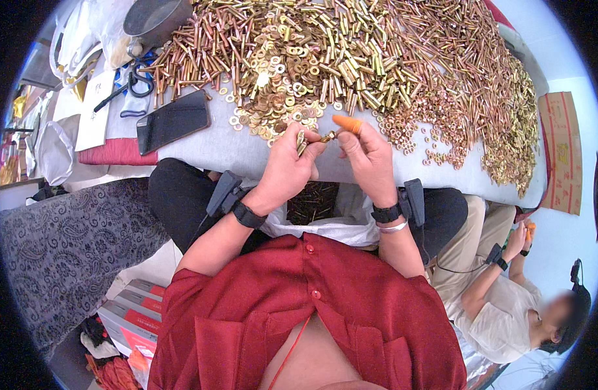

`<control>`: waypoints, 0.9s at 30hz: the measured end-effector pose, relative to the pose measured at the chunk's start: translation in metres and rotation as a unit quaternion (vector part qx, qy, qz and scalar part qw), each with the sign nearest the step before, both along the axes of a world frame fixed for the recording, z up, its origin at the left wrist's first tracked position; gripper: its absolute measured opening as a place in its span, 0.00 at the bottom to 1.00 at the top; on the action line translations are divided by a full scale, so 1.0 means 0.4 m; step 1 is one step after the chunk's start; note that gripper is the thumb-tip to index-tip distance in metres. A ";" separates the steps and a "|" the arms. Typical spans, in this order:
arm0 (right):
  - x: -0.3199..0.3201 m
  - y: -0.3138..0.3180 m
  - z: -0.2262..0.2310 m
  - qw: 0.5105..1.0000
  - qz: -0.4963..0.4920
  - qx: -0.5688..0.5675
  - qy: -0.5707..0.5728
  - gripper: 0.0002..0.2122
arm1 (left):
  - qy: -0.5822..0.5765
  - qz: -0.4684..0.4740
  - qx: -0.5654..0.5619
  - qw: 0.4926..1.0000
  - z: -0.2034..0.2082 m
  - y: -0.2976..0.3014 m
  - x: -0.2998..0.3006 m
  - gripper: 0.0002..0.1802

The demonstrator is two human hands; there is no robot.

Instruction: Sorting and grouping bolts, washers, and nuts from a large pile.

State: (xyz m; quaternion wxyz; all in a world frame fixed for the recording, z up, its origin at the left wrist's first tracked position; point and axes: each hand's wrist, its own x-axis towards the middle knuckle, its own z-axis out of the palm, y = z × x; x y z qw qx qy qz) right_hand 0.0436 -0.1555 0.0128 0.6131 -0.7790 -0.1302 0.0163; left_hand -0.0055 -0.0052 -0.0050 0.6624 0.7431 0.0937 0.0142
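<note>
My left hand (pixel 290 168) is closed round a gold-coloured bolt (pixel 327 137), whose end points toward my right hand. Another shiny gold metal piece (pixel 301 142) shows between the left fingers. My right hand (pixel 369 159) wears an orange finger cot (pixel 347 124) and pinches at the bolt's end; whether it holds a small nut there is too small to tell. Both hands are above the near edge of the grey-covered table (pixel 234 151). Just beyond them lie loose gold washers (pixel 273 117) and a heap of small nuts (pixel 403 133).
Piles of metal sleeves (pixel 364 71) and long bolts (pixel 429 39) cover the far table. At left are a black phone (pixel 174 122), scissors (pixel 137 77) and a dark bowl (pixel 157 19). A white sack (pixel 351 233) with metal pieces sits between my knees. Another person (pixel 500 305) works at right.
</note>
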 end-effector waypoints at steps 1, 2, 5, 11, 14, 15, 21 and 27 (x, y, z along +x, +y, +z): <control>-0.003 -0.006 -0.003 0.999 0.031 -0.002 0.034 0.08 | -0.005 -0.006 -0.002 1.000 0.005 -0.001 -0.001 0.08; -0.004 -0.013 -0.006 0.996 0.063 -0.003 0.069 0.08 | -0.010 -0.012 -0.005 1.000 0.008 -0.002 -0.002 0.08; 0.003 -0.028 -0.015 0.992 0.087 -0.055 0.076 0.09 | 0.014 -0.028 -0.028 0.999 -0.003 -0.002 -0.002 0.08; 0.009 -0.032 0.009 0.991 0.118 -0.050 -0.051 0.07 | 0.096 -0.087 -0.235 0.963 0.003 0.014 0.003 0.07; 0.011 -0.034 0.009 0.990 0.128 -0.033 -0.042 0.08 | 0.053 -0.081 -0.193 0.976 -0.006 0.011 0.003 0.06; 0.012 -0.035 0.006 0.990 0.128 -0.033 -0.042 0.08 | 0.052 -0.081 -0.193 0.976 -0.004 0.012 0.003 0.06; -0.001 -0.034 0.008 0.988 0.128 0.037 0.072 0.09 | 0.025 -0.091 -0.138 0.986 0.002 0.014 0.005 0.06; 0.006 -0.040 0.020 0.987 0.146 -0.013 0.065 0.10 | 0.030 -0.105 -0.156 0.982 0.005 0.016 0.006 0.06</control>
